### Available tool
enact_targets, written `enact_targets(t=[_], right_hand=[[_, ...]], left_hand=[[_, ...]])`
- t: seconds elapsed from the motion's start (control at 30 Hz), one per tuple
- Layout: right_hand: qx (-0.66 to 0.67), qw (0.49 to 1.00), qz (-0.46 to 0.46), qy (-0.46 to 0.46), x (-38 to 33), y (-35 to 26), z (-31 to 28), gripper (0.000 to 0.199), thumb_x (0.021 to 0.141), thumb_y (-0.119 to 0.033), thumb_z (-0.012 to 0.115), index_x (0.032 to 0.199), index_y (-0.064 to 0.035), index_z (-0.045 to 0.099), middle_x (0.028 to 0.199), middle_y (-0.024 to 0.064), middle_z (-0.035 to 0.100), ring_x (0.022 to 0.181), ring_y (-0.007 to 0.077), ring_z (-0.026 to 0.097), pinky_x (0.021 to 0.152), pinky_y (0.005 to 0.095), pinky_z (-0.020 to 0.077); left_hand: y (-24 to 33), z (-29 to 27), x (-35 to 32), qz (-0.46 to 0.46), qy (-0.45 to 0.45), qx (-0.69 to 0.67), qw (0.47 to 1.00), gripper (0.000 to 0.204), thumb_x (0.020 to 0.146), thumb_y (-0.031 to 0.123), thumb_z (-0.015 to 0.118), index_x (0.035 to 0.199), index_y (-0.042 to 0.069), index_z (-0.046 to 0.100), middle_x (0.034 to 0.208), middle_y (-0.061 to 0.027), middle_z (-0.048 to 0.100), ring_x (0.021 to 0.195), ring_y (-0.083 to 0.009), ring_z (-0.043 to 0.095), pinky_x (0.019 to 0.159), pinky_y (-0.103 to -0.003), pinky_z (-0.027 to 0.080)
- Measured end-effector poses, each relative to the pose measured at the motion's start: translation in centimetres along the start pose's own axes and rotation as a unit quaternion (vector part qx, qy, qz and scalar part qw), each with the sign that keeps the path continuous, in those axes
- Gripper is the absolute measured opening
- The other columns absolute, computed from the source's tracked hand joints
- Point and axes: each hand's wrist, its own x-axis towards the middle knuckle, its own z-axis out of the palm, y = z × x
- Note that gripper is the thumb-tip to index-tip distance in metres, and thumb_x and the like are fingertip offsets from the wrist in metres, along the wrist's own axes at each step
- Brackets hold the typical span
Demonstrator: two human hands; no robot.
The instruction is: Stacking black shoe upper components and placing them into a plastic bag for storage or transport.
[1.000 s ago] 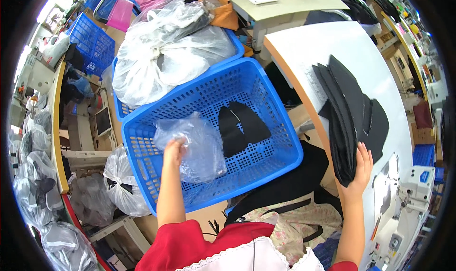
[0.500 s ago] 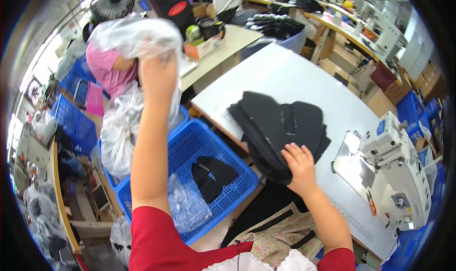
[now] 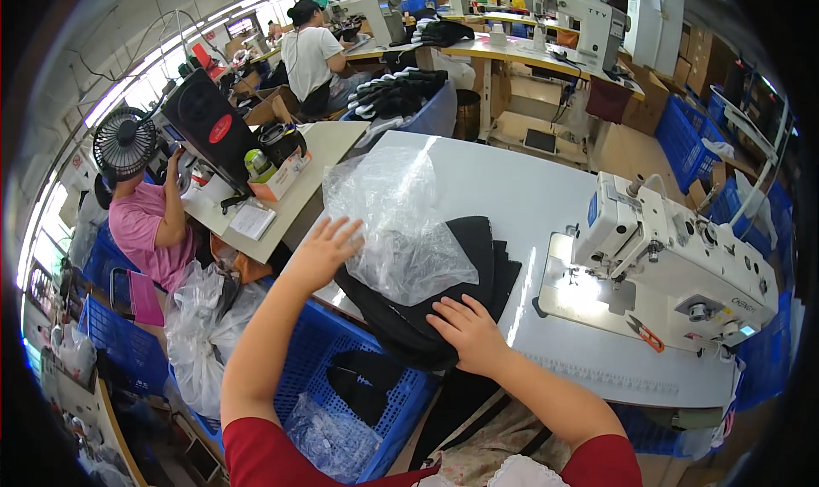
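A stack of black fabric pieces (image 3: 482,252) lies on the white table (image 3: 503,184) in front of me, its near side reaching the table's edge. Over its left part spreads a crumpled clear plastic bag (image 3: 401,248). My left hand (image 3: 326,252) is open beside the bag's left side, fingers spread. With fingers stretched out, my right hand (image 3: 467,333) rests on the stack's near right part, just below the bag; its thumb is hard to make out.
A white sewing machine (image 3: 674,265) stands at the right, with orange-handled thread snips (image 3: 646,333) beside it. Below the table's left edge, a blue basket (image 3: 409,410) holds black pieces and clear plastic. Co-workers in pink (image 3: 153,231) and white (image 3: 307,56) sit beyond.
My left hand has come down from high on the left and let go of the plastic bag, which now covers part of the stack. My right hand stays on the stack. The view has shifted.
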Motion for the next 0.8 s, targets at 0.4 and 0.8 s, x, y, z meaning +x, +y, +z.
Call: enact_targets(t=[0.4, 0.8], right_hand=[[-0.021, 1.000, -0.004, -0.014, 0.5, -0.7, 0.6, 0.070, 0.055, -0.009, 0.075, 0.123, -0.0058, 0.055, 0.130, 0.0148, 0.054, 0.126, 0.0291, 0.048, 0.107, 0.0476, 0.0321], [-0.047, 0.998, 0.009, -0.037, 0.2, -0.8, 0.0, 0.078, 0.052, -0.015, 0.081, 0.125, -0.0066, 0.055, 0.132, 0.0151, 0.052, 0.127, 0.0285, 0.046, 0.108, 0.0473, 0.0314]], left_hand=[[3.8, -4.0, 4.3, -0.169, -0.157, -0.303, 0.925, 0.038, 0.081, 0.019, 0.065, 0.114, 0.003, 0.063, 0.129, -0.0170, 0.057, 0.128, -0.0329, 0.045, 0.104, -0.038, 0.038], [-3.8, 0.0, -3.6, -0.282, 0.107, -0.232, 0.925, 0.047, 0.075, 0.004, 0.066, 0.121, 0.004, 0.057, 0.134, -0.0188, 0.049, 0.129, -0.0340, 0.042, 0.107, -0.040, 0.034]])
